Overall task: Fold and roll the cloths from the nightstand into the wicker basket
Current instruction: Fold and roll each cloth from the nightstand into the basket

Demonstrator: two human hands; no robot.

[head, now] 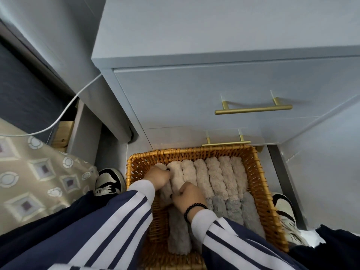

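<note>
Striped sleeves (124, 221) lead to my left hand (158, 177) and right hand (190, 197), fingers curled pinching one beige roll (176, 177) near the wicker basket (261, 184)'s far-left corner.

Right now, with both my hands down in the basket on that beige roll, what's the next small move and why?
Probably press the beige roll down level with its neighbours, then let go. Both the left hand and the right hand grip it in the wicker basket, and the nightstand top shows no cloths left.

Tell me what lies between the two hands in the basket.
In the head view, one beige rolled cloth lies between left hand and right hand; both grip it.
</note>
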